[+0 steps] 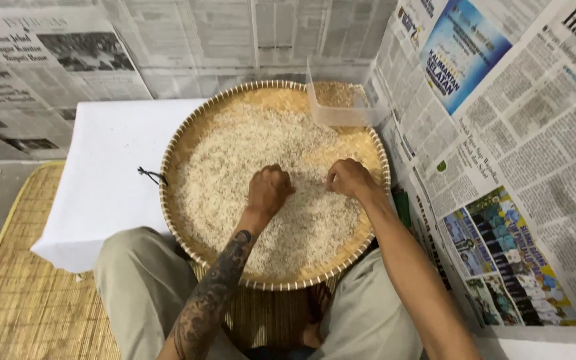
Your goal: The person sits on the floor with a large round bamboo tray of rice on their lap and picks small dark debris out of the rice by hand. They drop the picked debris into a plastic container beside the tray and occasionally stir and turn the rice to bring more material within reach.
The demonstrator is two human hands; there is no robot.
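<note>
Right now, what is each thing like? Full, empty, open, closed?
Woven tray: covered with a spread layer of rice grains.
Clear plastic container: no lid on, a little grain inside, resting on the tray's far rim.
Left hand: curled, fingers down in the rice.
Right hand: curled, fingers down in the rice.

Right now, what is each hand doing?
Left hand: curled shut, knuckles up, in the pale rice.
Right hand: curled, fingertips in the rice; any grip cannot be told.

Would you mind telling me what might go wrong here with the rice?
The tray overhangs the white table's edge toward the lap, so pressing could tip it. The left hand and right hand could push rice over the low rim. The tub perches on the far rim.
</note>
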